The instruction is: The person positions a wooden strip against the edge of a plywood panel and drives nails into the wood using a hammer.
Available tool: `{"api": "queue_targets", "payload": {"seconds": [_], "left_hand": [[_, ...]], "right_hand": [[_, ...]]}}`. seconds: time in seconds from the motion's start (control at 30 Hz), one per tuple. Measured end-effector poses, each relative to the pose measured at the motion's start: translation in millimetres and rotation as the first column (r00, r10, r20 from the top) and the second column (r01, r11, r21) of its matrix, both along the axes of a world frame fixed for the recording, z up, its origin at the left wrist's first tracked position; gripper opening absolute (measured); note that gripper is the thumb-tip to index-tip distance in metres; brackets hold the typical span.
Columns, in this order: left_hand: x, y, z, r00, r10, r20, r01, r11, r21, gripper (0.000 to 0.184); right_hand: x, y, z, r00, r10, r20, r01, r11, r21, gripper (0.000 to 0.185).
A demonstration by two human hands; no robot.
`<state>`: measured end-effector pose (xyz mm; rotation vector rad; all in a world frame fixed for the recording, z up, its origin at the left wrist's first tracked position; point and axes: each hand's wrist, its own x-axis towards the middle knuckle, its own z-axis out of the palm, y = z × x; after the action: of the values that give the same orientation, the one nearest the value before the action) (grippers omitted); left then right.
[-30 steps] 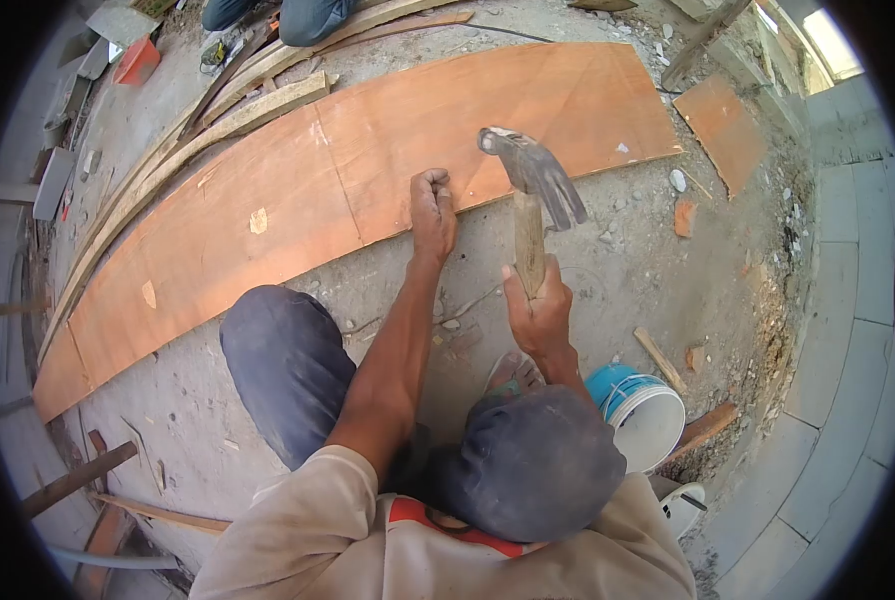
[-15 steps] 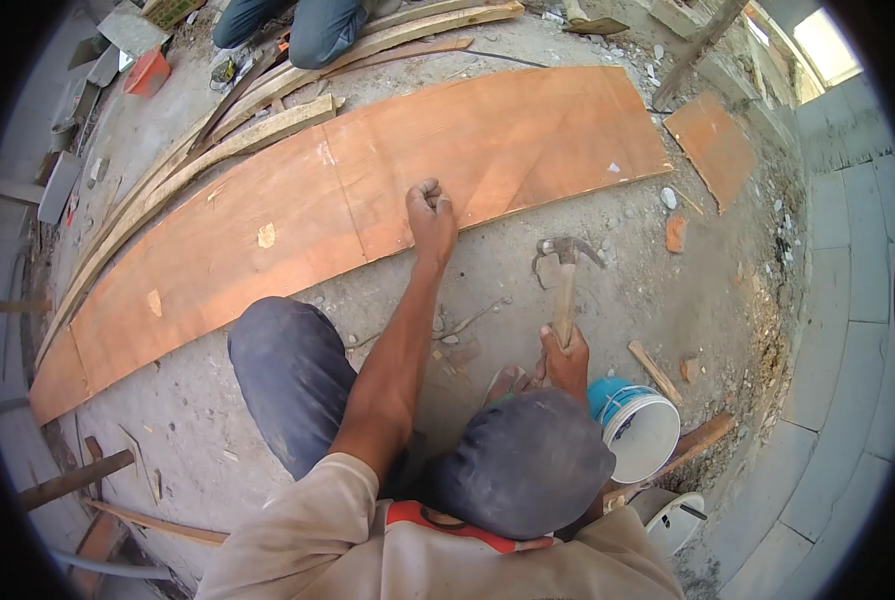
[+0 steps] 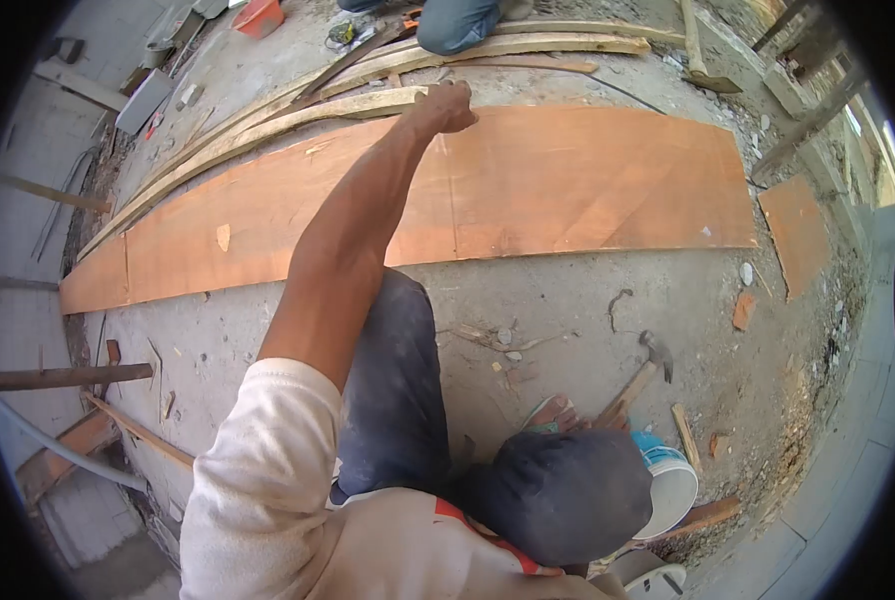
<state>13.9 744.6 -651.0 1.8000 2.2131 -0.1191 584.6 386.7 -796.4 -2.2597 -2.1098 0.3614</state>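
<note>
My left hand [image 3: 449, 107] stretches out over the far edge of a long plywood sheet [image 3: 588, 180]. Its fingers curl around the near end of a long wooden batten [image 3: 338, 105], though the hand itself partly hides the grip. Low on my right side, my right hand [image 3: 613, 413] is closed on the wooden handle of a claw hammer [image 3: 648, 362], head pointing up and away. My knee covers part of that hand. The plywood lies flat on the ground, tapering towards the left, with a seam across it.
Beside my right knee stands a blue-and-white bucket [image 3: 670, 490]. A plywood offcut [image 3: 796, 235] lies at the right. Beyond the battens kneels another person [image 3: 458, 25], near a red bucket [image 3: 259, 17] and a hoe [image 3: 706, 75]. A pole [image 3: 68, 377] juts in from the left.
My left hand has moved forward from above the plywood's near edge to the batten's end. The hammer has dropped lower and tilts to the right. My view has shifted left.
</note>
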Motion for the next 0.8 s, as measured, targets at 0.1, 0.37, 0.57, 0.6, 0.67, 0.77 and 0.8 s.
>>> {"api": "queue_targets", "payload": {"seconds": [0.1,0.37,0.57,0.6,0.67,0.77,0.8], "left_hand": [[-52.3,-56.7,-2.1,0.973,0.206,-0.105,-0.209,0.978,-0.019,0.088],[-129.1,-122.1,-10.2,0.941,0.323,-0.101,-0.328,0.944,-0.037,0.11],[-150.8,-126.0,-0.9,0.962,0.215,-0.169,-0.214,0.976,0.027,0.1],[-151.5,-130.4,7.6,0.976,0.156,-0.15,-0.152,0.988,0.04,0.097],[-153.9,-142.7,24.5,0.984,0.128,-0.12,-0.122,0.991,0.059,0.096],[-153.9,-163.1,50.0,0.995,0.096,-0.018,-0.095,0.993,0.068,0.094],[-152.4,-170.4,55.6,0.994,0.097,0.058,-0.1,0.994,0.05,0.095]], "right_hand": [[-1.0,12.6,-6.1,0.997,0.073,-0.007,-0.073,0.997,-0.025,0.07],[-5.3,72.0,-2.0,0.982,0.176,0.063,-0.174,0.984,-0.037,0.076],[-30.7,131.5,32.6,0.948,0.31,-0.076,-0.294,0.94,0.173,0.08],[-41.0,140.2,42.6,0.929,0.356,-0.105,-0.326,0.918,0.225,0.08],[-78.4,157.1,79.3,0.879,0.456,-0.135,-0.39,0.853,0.346,0.078],[-140.1,190.2,138.3,0.803,0.567,-0.182,-0.439,0.77,0.463,0.078],[-155.7,200.2,157.0,0.785,0.581,-0.213,-0.445,0.769,0.459,0.08]]}}
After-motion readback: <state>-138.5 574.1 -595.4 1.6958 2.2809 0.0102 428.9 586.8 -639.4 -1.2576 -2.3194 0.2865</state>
